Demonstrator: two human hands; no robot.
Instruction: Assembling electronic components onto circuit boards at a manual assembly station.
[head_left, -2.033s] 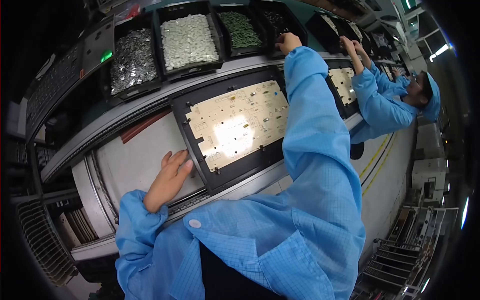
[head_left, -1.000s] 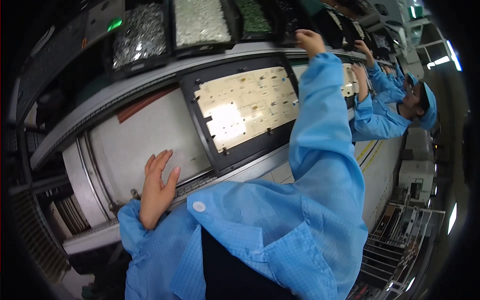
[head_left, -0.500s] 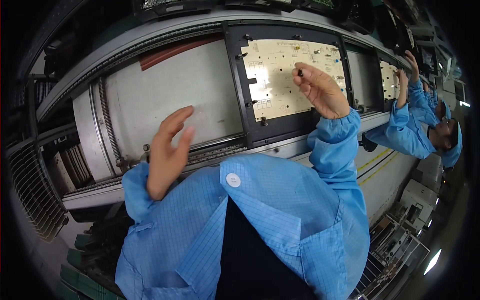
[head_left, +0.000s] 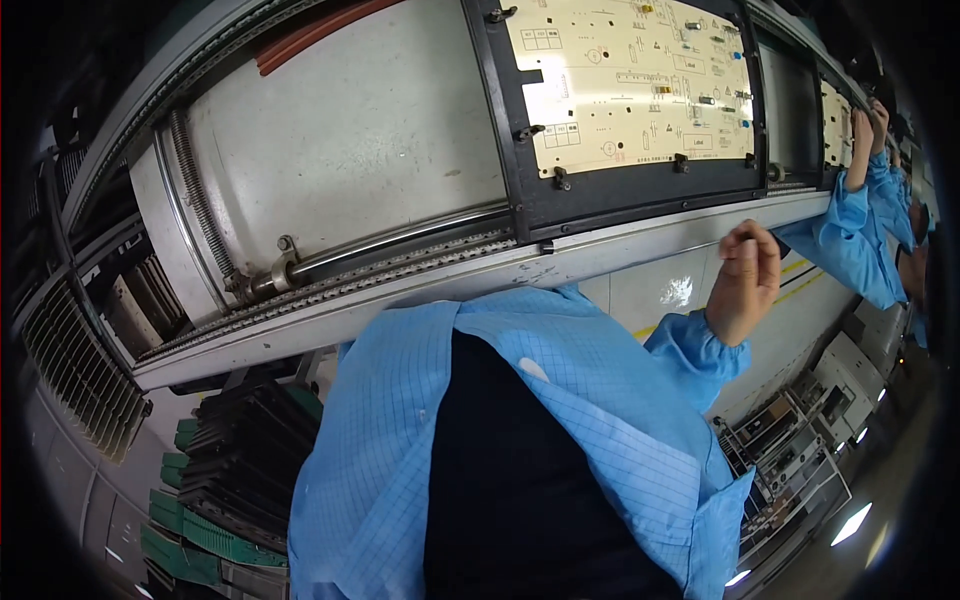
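My right hand [head_left: 745,283] is raised past the near rail of the conveyor, to the right of my body and in front of another person's blue sleeve. Its fingers are curled in, and whatever they may hold is hidden. My left hand is out of the picture. Beyond the rail lies a cream circuit board [head_left: 640,100] in a black frame [head_left: 640,195], held round its edge by small black clips. Several small yellow, blue and dark components stand on the board, mostly towards its right side. The hand is apart from both board and frame.
A pale plate [head_left: 350,140] and a metal shaft [head_left: 400,238] lie left of the frame. The conveyor's near rail [head_left: 420,300] runs across. Stacked black and green racks [head_left: 240,470] stand below left. A co-worker's arms [head_left: 855,220] reach over a second board [head_left: 838,125] at right.
My right hand has drawn back from over the board, where it pinched a small dark part, to the right and nearer. My left hand has left the picture. The view has shifted.
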